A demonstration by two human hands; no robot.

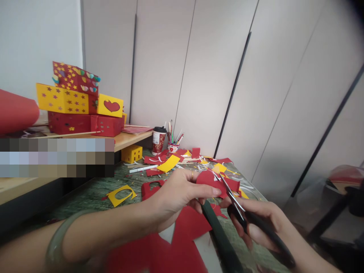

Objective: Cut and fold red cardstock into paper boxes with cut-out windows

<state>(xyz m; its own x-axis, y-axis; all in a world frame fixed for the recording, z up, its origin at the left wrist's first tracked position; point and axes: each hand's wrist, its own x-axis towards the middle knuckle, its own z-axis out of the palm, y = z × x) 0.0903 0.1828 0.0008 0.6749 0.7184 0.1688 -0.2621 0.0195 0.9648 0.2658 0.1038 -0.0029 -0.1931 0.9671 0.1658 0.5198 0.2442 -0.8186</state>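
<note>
Between the thumb and fingers of my left hand [182, 191] is a rounded piece of red paper [207, 180], held up over the table. My right hand [258, 220] grips a pair of scissors [236, 203] by their black handles. The blades are parted a little and point up and left, at the right edge of the red paper. Whether they touch it I cannot tell. Below my hands lie larger red sheets [184, 246] and a long dark green strip [217, 231].
Paper scraps litter the dark green table [96, 193], among them a yellow piece with an oval hole [121, 195]. Behind stand a lidded cup [158, 141] and a pen holder [173, 148]. Decorated red and yellow boxes [82, 100] are stacked on the wooden shelf [133, 139] at left.
</note>
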